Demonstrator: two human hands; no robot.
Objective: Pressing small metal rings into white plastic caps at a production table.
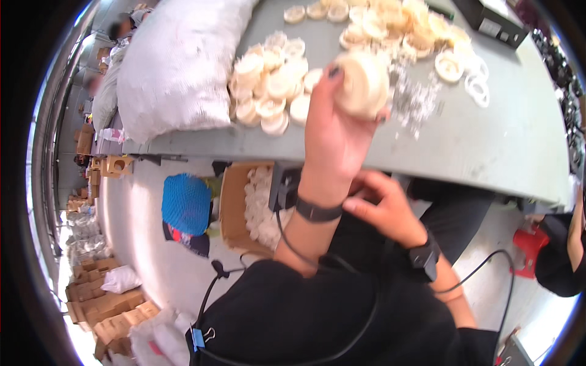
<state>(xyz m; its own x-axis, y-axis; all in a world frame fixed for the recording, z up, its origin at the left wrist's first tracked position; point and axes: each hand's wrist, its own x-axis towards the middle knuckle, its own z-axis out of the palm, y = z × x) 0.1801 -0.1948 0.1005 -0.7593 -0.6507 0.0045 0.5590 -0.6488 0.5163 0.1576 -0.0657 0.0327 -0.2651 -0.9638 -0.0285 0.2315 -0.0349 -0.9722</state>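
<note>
My left hand [339, 131] is raised over the table's near edge. Its fingers are wrapped round a short stack of cream round plastic lids [366, 82], slightly blurred. My right hand [390, 210] is lower, beside my left wrist; its thumb and fingers are loosely apart, with some fingertips hidden behind that wrist, and nothing shows in it. Left of the held stack lies a heap of similar cream lids [268, 85]. Beyond it spreads a larger pile of yellowish lids and rings [421, 27]. White plastic scraps [415, 100] are scattered just right of the held stack.
A big white sack [177, 67] lies on the grey table [464, 143] at left; a black box [494, 21] sits far right. Below the edge stand a carton of white pieces [235, 213] and a blue mesh-covered bundle [186, 204]. A red stool [528, 250] is at right, near another person's arm.
</note>
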